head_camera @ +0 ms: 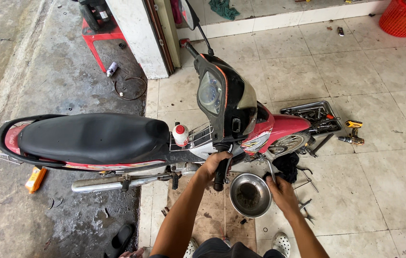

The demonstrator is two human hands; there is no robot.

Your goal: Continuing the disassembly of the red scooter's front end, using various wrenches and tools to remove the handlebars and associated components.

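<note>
A red and black motorbike [117,138] stands side-on before me, its front wheel [286,143] turned to the right. My left hand [214,164] grips the near handlebar grip [220,177]. My right hand [280,191] holds a thin metal tool [270,169] that points up toward the front wheel area. A round metal bowl [249,195] with dark residue sits on the floor between my hands, on a sheet of cardboard [212,210].
A tool tray [313,116] and a yellow power drill [353,131] lie right of the wheel. Loose tools [306,205] lie by my right hand. A white bottle [180,135] stands in the bike's basket. An orange container [35,179] lies under the tail, and a red basket [403,16] stands far right.
</note>
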